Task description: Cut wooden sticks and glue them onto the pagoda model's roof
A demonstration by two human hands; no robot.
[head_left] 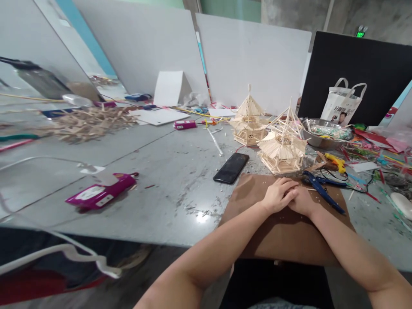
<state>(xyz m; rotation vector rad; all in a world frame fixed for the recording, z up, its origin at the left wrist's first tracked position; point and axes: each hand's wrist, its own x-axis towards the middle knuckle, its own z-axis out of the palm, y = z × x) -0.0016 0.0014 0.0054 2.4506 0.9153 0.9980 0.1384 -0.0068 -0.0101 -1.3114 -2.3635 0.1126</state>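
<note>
My left hand (278, 195) rests on a brown board (247, 227), its fingers closed and lapped over my right hand (302, 200). No object shows in my left hand. Most fingers of my right hand are hidden beneath it. Just beyond the hands stands a small pavilion model (283, 148) of thin wooden sticks, its upper roof a bare frame. Behind it, slightly left, is a second stick pavilion (248, 120) with a covered pointed roof. Blue-handled pliers (323, 193) lie beside my right hand. A black phone (231, 168) lies to the left of the nearer model.
A purple glue-gun-like tool (103, 192) with a white cord lies on the left. Another purple device (185, 124) is farther back, near a stick pile (93, 122). A metal bowl (328, 139), a yellow tool (335, 162) and a white bag (341, 103) are at right.
</note>
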